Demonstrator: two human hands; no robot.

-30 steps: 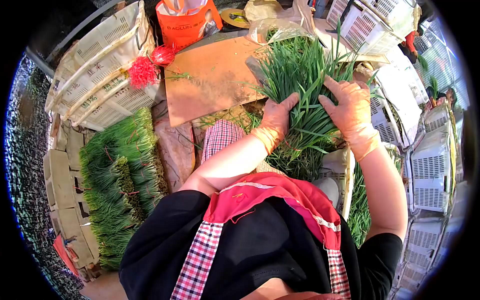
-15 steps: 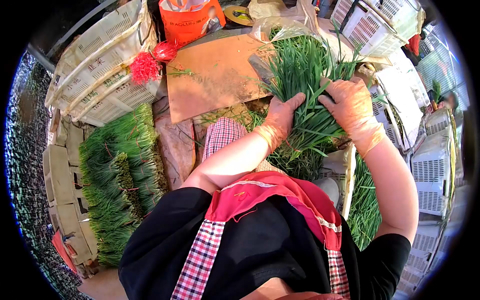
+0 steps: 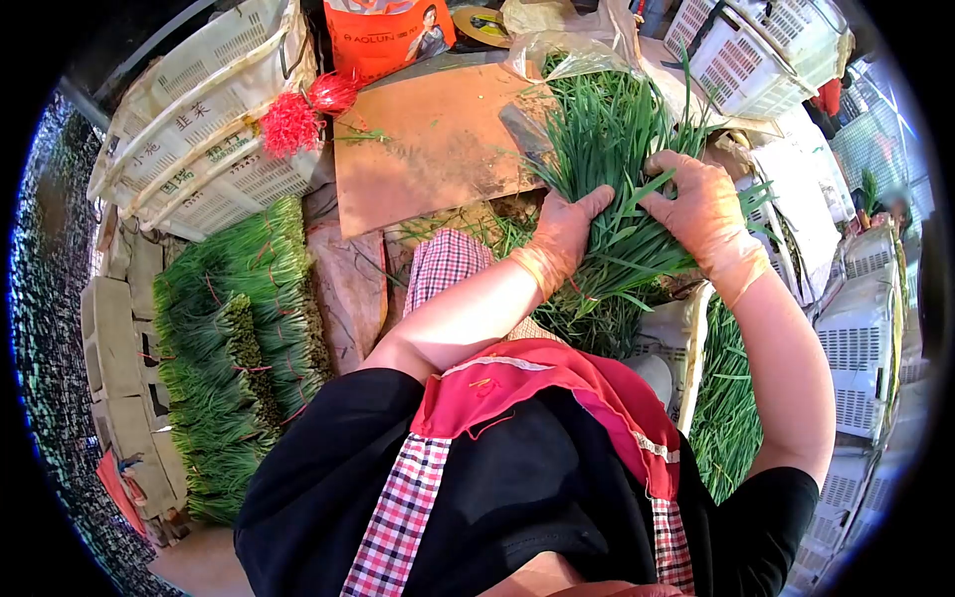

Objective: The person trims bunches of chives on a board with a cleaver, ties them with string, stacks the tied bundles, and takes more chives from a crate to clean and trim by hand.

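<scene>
A loose bunch of long green chives (image 3: 622, 224) lies between my two hands, its leaves fanning out toward the far side. My left hand (image 3: 560, 235), in a thin orange glove, is closed around the near left side of the bunch with the thumb across the leaves. On the opposite side, my right hand (image 3: 701, 214), gloved alike, has thumb and fingers curled on the leaves; some fingertips are hidden in the greenery. A red tie shows at the bunch's lower part. More chives (image 3: 597, 95) lie behind, partly under clear plastic.
Tied chive bundles (image 3: 239, 348) are stacked at left below white crates (image 3: 199, 124). Red ties (image 3: 290, 123) hang there. A brown board (image 3: 438, 144) lies ahead, with an orange bag (image 3: 383, 40) behind. More crates (image 3: 856, 338) stand at right; a crate of chives (image 3: 721, 408) is beside my right arm.
My right hand's fingers have shifted slightly inward over the leaves. The left hand keeps its hold on the chives, and the view has tilted a little.
</scene>
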